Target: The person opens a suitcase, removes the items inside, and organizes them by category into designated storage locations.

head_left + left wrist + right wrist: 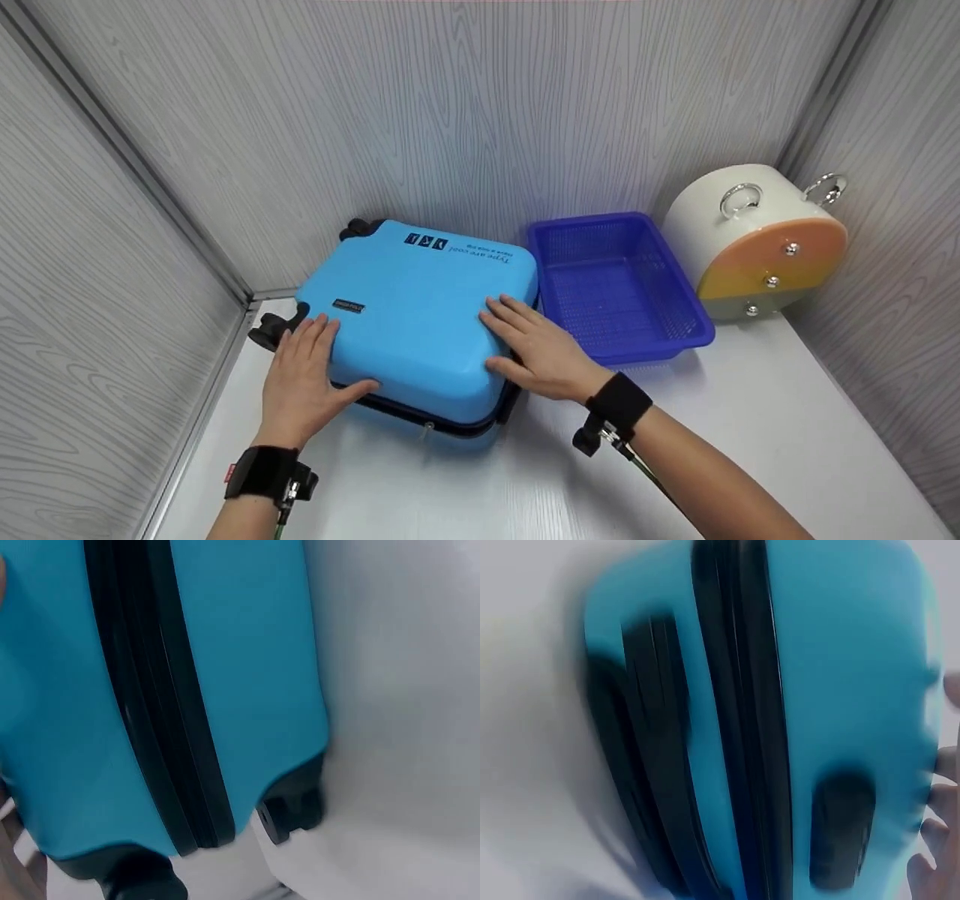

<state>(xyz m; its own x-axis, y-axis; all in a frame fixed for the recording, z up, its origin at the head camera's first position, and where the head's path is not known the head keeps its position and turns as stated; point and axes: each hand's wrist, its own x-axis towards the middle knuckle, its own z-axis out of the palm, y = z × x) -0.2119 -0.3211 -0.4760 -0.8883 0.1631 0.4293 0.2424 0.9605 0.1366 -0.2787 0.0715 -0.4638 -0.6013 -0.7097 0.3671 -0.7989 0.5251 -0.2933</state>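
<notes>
A blue hard-shell suitcase point(412, 315) lies flat on the white table, its black wheels toward the left in the head view. My left hand point(300, 382) rests on its near left corner, fingers straight and thumb spread along the near edge. On the right end, my right hand point(544, 352) touches the top with extended fingers. The left wrist view shows the suitcase's black zipper band point(161, 697) and a wheel point(292, 806). In the right wrist view are a black handle point(664, 750) on its side and fingertips point(941, 832) against the shell.
A blue plastic basket point(547, 300) stands right of the suitcase, close to the back wall. Beyond it sits a white rounded box point(712, 202) with a striped orange, yellow and grey front, small knobs and ring handles. Wood-grain panels point(450, 97) enclose the white table point(420, 502).
</notes>
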